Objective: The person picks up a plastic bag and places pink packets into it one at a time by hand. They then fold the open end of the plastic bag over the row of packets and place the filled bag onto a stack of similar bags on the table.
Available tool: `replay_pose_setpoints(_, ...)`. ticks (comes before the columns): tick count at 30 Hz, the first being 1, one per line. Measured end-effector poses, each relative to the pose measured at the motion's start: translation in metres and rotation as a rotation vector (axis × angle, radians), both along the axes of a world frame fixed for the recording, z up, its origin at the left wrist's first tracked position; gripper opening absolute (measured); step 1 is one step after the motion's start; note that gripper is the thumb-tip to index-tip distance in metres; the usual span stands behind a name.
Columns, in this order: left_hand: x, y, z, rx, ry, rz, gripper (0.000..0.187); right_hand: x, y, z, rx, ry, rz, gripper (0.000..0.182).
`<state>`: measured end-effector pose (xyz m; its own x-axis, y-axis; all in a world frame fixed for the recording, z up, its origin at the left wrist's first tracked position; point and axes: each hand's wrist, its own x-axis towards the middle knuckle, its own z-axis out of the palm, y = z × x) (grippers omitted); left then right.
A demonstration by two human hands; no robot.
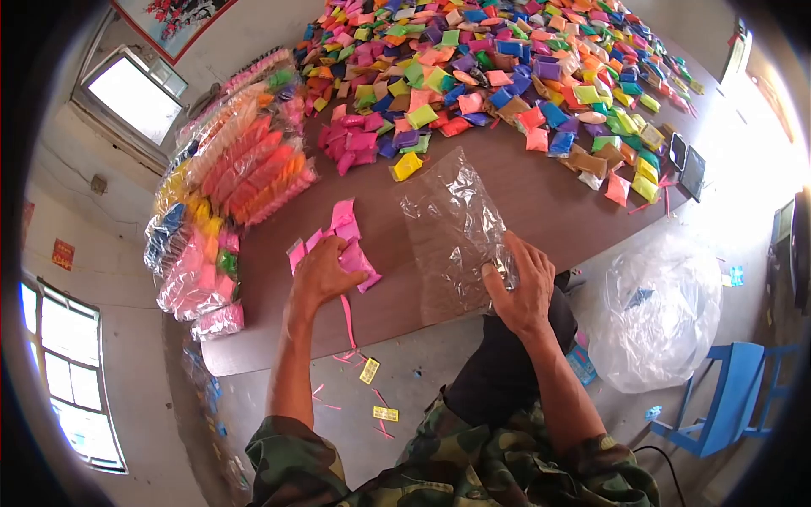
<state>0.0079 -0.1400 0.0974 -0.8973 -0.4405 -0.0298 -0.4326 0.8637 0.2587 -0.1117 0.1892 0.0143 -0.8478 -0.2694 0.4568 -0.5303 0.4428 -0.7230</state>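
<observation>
Toward the near left of the table, my left hand (318,277) is closed over a few small pink packets (345,218), with its thumb resting by the lower right one. A thin pink ribbon (347,323) trails from below them over the table's front edge. To the right lies a clear plastic bag (448,224), flat and wrinkled on the tabletop. My right hand (525,291) pinches the bag's right side between thumb and fingers. One yellow packet (406,166) sits just beyond the bag's upper left corner.
A big heap of colourful packets (473,76) covers the far part of the brown table (562,207). Filled clear bags (253,169) line its left edge. A dark phone-like device (692,174) lies at the right edge. On the floor are a large plastic sack (659,313) and a blue chair (726,397).
</observation>
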Motion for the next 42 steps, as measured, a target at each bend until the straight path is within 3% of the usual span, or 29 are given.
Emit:
replay_pose_setpoints(3,0.003,0.001,0.008,0.026,-0.085,-0.017,0.064,0.0,0.002,0.0,-0.008,-0.004,0.011,0.063)
replay_pose_setpoints(9,0.017,0.016,0.01,0.037,0.012,-0.09,0.055,0.0,0.002,-0.002,-0.01,-0.012,0.019,0.064)
replay_pose_setpoints(13,0.009,0.063,0.024,0.299,0.242,-0.055,0.045,0.0,0.001,0.0,-0.004,-0.011,0.019,0.065)
replay_pose_setpoints(18,0.005,0.104,0.005,0.45,0.508,-0.146,0.048,-0.001,0.001,-0.003,-0.021,-0.011,0.022,0.063)
replay_pose_setpoints(23,-0.008,0.135,-0.009,0.502,0.478,-0.154,0.042,-0.001,0.001,-0.002,-0.023,-0.002,0.024,0.061)
replay_pose_setpoints(30,-0.047,0.16,-0.023,0.204,0.422,-0.377,0.041,-0.002,0.003,-0.004,-0.03,-0.012,0.055,0.058)
replay_pose_setpoints(33,-0.057,0.174,-0.024,0.636,0.321,-0.248,0.041,-0.005,0.007,-0.004,-0.058,-0.069,0.083,0.058)
replay_pose_setpoints(36,-0.061,0.18,-0.033,0.774,0.459,-0.174,0.041,-0.015,0.015,-0.008,-0.167,-0.161,0.151,0.057)
replay_pose_setpoints(40,-0.064,0.189,-0.044,0.551,0.432,-0.329,0.044,-0.022,0.018,-0.007,-0.395,-0.375,0.204,0.052)
replay_pose_setpoints(42,-0.063,0.191,-0.056,0.445,0.432,-0.417,0.044,-0.02,0.019,-0.004,-0.391,-0.436,0.217,0.045)
